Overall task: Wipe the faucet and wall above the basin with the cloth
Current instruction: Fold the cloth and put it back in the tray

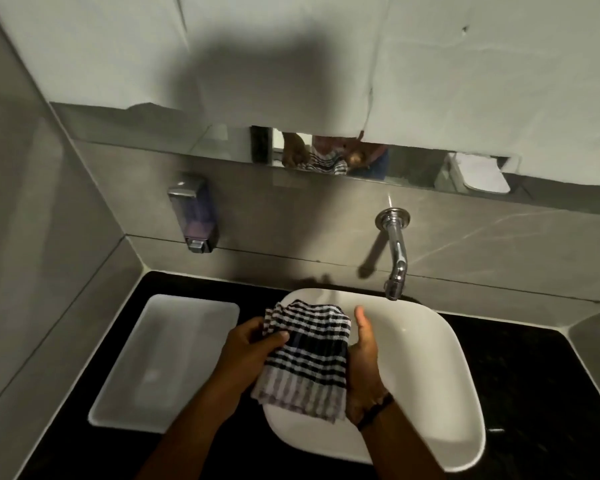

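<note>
A black-and-white checked cloth [307,355] hangs folded between both hands above the white basin [426,368]. My left hand [253,348] pinches its left upper edge. My right hand [364,362] lies under and along its right side, thumb pointing up. The chrome faucet [395,251] sticks out of the grey tiled wall [291,216] and ends over the basin's far rim, well beyond the cloth. Neither hand touches the faucet or the wall.
A white rectangular tray [163,358] lies left of the basin on the black counter [534,393]. A soap dispenser [194,213] is fixed to the wall at the left. A mirror strip [413,168], mostly covered by white sheeting [465,81], runs above the tiles.
</note>
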Action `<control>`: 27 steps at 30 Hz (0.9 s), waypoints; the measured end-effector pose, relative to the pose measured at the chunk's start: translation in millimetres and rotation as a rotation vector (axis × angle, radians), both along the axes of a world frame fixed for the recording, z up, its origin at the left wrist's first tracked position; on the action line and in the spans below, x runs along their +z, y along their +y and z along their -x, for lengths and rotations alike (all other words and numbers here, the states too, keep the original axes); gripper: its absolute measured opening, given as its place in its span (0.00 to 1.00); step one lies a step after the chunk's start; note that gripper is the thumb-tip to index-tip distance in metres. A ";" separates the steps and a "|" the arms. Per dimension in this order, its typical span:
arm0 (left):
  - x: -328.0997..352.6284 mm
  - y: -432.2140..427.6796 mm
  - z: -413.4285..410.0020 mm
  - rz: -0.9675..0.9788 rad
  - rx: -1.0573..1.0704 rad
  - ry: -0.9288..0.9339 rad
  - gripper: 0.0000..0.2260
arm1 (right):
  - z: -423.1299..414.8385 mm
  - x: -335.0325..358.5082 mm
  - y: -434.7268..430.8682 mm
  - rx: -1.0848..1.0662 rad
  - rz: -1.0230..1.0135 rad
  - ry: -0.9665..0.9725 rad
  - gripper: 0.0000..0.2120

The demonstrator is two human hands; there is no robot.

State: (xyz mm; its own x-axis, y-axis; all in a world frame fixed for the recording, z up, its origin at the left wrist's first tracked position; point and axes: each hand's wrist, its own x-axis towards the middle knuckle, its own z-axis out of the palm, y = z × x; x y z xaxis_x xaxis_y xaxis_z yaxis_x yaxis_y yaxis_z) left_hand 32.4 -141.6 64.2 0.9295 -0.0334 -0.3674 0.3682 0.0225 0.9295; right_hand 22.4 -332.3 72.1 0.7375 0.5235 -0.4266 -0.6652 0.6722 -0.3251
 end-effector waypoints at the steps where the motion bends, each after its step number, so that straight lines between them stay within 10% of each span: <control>1: 2.6 6.0 0.2 0.007 -0.001 -0.010 0.10 | 0.8 2.1 0.4 0.024 0.019 -0.005 0.41; 11: -18.9 131.7 -10.2 -0.205 0.056 -0.154 0.13 | -31.3 -52.3 87.5 0.190 0.787 -0.101 0.12; 18: -71.5 231.6 -39.5 -0.317 -0.225 0.140 0.25 | -70.6 -111.2 182.6 0.347 1.139 -0.109 0.11; 27: -130.4 250.6 -60.7 -0.909 -0.492 0.159 0.31 | -102.9 -154.3 242.5 0.656 1.725 -0.394 0.19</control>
State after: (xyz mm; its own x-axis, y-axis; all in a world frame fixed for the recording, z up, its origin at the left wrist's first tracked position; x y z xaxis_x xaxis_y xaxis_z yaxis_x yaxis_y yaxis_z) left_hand 93.0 109.0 -66.2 0.8268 -0.0443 -0.5607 0.2671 -0.8464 0.4607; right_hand 125.3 -89.8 -82.1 0.7990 -0.0344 -0.6003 -0.3756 -0.8082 -0.4537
